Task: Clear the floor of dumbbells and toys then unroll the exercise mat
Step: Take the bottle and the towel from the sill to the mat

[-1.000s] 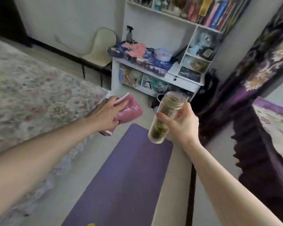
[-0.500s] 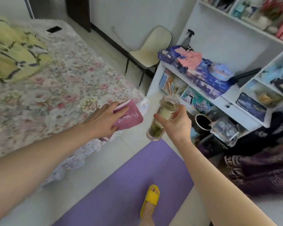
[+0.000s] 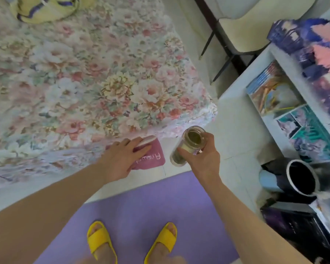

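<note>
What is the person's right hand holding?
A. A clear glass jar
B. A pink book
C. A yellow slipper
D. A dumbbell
A: the right hand is wrapped around a clear glass jar with greenish contents, held above the floor, while the left hand grips the pink book.

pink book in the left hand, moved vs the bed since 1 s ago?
Yes. The pink book, gripped by the left hand, has dropped beside the floral bed's near corner, lower than before.
</note>
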